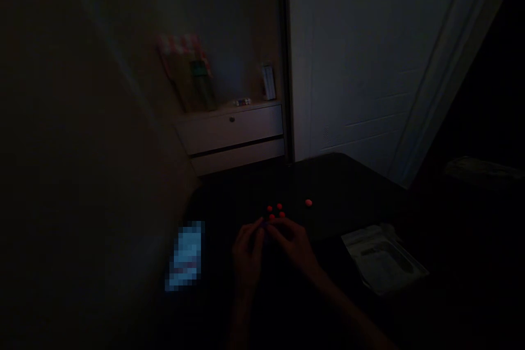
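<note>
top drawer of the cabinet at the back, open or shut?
Shut. The top drawer has its front flush with the cabinet and the front below it, with only a thin dark gap between the two. Dim light, though.

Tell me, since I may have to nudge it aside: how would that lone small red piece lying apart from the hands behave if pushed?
The lone red piece looks small and rounded, so it is probably light and may roll or skid across the dark table. Being tiny, it could slip from fingertips. The dim light hides its exact shape.
</note>
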`<state>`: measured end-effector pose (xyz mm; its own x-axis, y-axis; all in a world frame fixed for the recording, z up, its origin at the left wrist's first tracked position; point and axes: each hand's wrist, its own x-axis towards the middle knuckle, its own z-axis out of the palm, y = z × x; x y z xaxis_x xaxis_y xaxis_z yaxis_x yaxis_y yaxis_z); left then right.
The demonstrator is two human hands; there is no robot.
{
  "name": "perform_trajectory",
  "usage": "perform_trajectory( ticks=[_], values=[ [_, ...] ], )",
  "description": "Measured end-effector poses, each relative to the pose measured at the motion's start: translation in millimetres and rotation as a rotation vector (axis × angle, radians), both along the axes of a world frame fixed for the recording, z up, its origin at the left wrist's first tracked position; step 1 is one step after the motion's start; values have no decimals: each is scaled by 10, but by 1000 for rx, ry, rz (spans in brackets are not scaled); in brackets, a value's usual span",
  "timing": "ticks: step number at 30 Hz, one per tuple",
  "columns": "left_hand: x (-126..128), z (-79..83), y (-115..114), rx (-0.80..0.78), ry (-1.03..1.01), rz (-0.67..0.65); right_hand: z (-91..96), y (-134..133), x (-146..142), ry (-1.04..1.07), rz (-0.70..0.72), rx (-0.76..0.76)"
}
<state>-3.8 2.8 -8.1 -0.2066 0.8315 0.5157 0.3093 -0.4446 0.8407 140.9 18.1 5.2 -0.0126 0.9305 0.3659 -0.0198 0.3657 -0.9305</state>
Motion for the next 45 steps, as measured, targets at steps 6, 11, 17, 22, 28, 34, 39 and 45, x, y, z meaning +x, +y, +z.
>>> perform_trajectory(
  ticks=[6, 11, 17, 22, 28, 34, 39, 45],
  values=[
    [36, -41, 20, -144, -212, 40, 4, 4, 7, 11, -17, -21],
    [41, 45, 1, -164, -249, -46, -15, 18, 2, 100, -59, -47],
    [4, -9, 12, -137, -99, 3, -64, 28, 1, 159, -9, -20],
    [-14, -27, 27, -23, 63, 42, -67, 19, 2, 112, -25, 3],
    [-1, 41, -1, -3, 62, 13, -29, 2, 10, 65, -37, -11],
    [-12, 42, -1, -6, 71, -11, -30, -14, 4, 57, -85, 0],
    [-10, 16, 8, -60, 20, -13, -43, -9, -4, 96, -94, -29],
    [24, -20, -5, -160, -136, -28, -45, -1, -5, 137, -36, -1]
  ],
)
